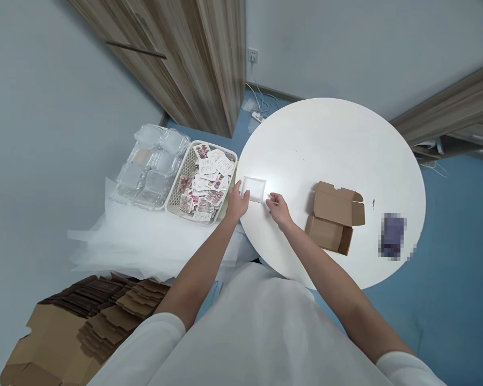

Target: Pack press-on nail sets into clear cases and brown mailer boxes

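Note:
A small white flat packet (pixel 254 188) lies near the left edge of the round white table (pixel 330 145). My left hand (pixel 237 202) rests at the packet's left edge with its fingers curled against it. My right hand (pixel 277 206) touches the packet's right corner with its fingertips pinched together. An open brown cardboard box (pixel 335 215) lies on the table a little to the right of my right hand, its flaps spread.
Left of the table stand a white basket of small printed cards (pixel 203 182) and a stack of clear plastic trays (pixel 151 166) on white sheeting. Flattened cardboard boxes (pixel 100 316) are piled at lower left. A blurred purple object (pixel 392 236) sits at the table's right.

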